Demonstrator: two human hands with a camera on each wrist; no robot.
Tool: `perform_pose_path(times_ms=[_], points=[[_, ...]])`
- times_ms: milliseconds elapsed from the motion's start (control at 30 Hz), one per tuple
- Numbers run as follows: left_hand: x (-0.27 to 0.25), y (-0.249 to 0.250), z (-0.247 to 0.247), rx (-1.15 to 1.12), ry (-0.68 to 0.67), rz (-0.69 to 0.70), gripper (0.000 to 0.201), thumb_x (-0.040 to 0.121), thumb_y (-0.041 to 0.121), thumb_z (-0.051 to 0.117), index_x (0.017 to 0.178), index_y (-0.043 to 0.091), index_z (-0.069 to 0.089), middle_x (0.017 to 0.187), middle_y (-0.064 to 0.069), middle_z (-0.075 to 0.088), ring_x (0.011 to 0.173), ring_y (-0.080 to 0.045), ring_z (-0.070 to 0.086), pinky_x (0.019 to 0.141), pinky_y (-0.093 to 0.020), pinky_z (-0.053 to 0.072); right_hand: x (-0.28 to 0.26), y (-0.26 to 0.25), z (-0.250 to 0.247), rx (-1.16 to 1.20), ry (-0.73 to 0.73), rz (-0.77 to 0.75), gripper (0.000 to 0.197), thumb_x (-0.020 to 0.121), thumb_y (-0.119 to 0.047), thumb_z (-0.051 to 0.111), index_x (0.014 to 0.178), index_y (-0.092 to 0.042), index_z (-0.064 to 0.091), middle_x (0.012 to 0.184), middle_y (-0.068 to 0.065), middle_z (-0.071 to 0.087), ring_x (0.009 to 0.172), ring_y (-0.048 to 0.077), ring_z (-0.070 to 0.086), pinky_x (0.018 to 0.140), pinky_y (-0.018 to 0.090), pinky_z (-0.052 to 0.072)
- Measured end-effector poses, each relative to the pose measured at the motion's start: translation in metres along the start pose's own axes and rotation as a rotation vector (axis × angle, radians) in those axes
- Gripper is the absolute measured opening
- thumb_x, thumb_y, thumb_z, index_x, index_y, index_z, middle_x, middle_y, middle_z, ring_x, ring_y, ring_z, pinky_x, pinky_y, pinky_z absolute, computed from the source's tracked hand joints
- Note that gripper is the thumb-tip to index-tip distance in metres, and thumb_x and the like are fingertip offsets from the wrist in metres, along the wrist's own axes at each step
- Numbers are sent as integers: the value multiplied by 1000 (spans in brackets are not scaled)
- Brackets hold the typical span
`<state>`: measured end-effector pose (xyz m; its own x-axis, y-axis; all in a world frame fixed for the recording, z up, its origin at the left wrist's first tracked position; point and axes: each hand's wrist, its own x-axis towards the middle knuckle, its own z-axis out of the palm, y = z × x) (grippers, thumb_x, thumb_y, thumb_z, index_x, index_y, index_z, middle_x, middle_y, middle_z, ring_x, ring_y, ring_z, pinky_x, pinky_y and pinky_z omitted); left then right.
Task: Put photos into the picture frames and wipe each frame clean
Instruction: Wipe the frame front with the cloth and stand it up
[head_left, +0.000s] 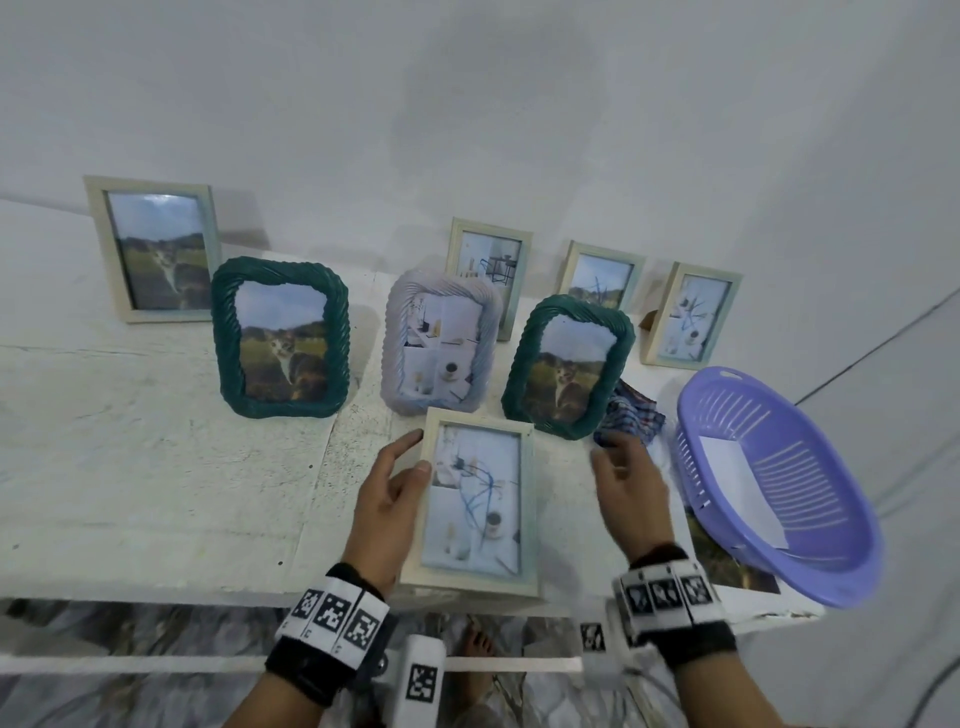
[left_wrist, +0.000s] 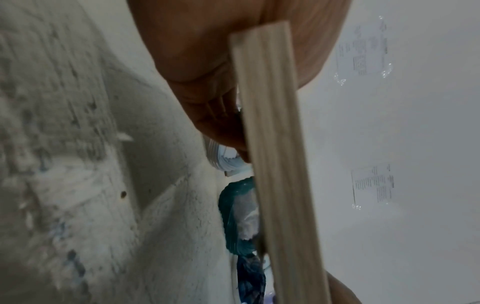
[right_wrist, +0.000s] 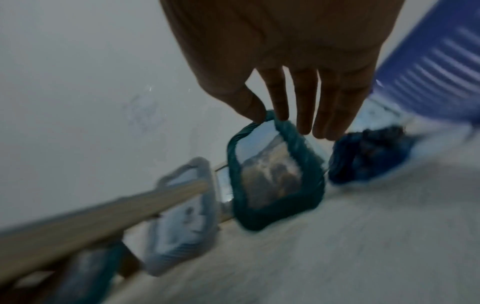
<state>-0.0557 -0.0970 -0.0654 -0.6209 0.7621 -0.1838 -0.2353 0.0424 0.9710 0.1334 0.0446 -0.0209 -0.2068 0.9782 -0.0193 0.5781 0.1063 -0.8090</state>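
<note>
My left hand (head_left: 397, 486) grips the left edge of a cream wooden frame (head_left: 475, 501) with a photo in it, held upright near the table's front edge; the frame's side (left_wrist: 275, 154) fills the left wrist view. My right hand (head_left: 621, 480) hovers to the frame's right with straight fingers (right_wrist: 303, 107) and holds nothing. Just beyond its fingertips lies a blue checked cloth (head_left: 631, 418) (right_wrist: 369, 152), beside a green twisted frame (head_left: 569, 366) (right_wrist: 275, 176).
Several filled frames stand on the white table (head_left: 156, 467): another green one (head_left: 280, 338), a lilac one (head_left: 441, 340), and cream ones (head_left: 156, 249) along the wall. A purple basket (head_left: 779, 483) holding a white sheet sits at right, over a loose photo (head_left: 727, 564).
</note>
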Motion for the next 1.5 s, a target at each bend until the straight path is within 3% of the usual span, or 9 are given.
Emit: perform_pose_path(times_ms=[100,267,533,800,900,1067,1233,1400,1500], points=[[-3,2,-6,-1,-6,30,32,99,15,49,127,29,55,103,5,73,99,-15,67,90,-36,52,55,9,-11,-436,187,-135,28,94,-18,51,117,-3,54,112,19,60,98,34,55,83,38,46],[-9,6,-9,31,-18,76,31,100,12,47,126,28,54,92,21,69,84,13,61,68,0,40,104,33,-4,-853,26,-53,36,93,-22,47,123,-1,47,121,25,54,106,42,53,90,44,43],[-8,3,-13,74,-45,127,35,102,10,40,132,28,47,85,41,63,81,22,55,70,3,36,84,26,-11,-608,58,15,30,91,-10,49,119,1,51,115,25,58,102,39,55,86,38,45],[-13,12,-7,92,-29,196,35,102,14,42,125,39,49,68,6,59,65,-10,48,62,-7,39,-49,-23,1,-21,76,-184,42,90,-17,44,131,-19,51,111,3,57,94,15,54,80,27,47],[-13,10,-4,139,-32,210,36,101,18,44,131,38,47,77,-6,47,71,-13,42,59,-8,37,-78,-37,27,-329,3,-451,45,83,-28,36,124,-20,54,99,3,53,81,16,46,68,27,39],[-21,10,1,224,-30,294,38,101,14,44,133,34,46,55,11,38,51,-4,34,52,-12,32,-82,-40,55,-675,21,-532,43,88,-51,43,105,-16,61,105,5,57,87,25,51,69,38,47],[-24,10,-1,254,2,315,38,101,17,44,131,41,46,54,10,37,50,-5,32,49,-16,31,-68,-36,62,-745,-45,-600,37,88,-28,42,113,-9,62,108,9,58,89,28,53,75,38,50],[-28,17,-3,238,13,286,36,101,17,44,128,41,47,53,12,41,48,-5,33,49,-14,32,-65,-37,62,-485,-8,-774,28,84,-11,45,99,-7,68,102,8,64,87,28,56,81,35,48],[-26,20,-9,203,43,273,36,101,16,44,127,40,47,76,12,65,63,-3,57,60,-12,43,-79,-45,60,-290,-171,-875,22,93,-15,48,97,-12,69,100,0,63,84,20,51,76,30,44]])
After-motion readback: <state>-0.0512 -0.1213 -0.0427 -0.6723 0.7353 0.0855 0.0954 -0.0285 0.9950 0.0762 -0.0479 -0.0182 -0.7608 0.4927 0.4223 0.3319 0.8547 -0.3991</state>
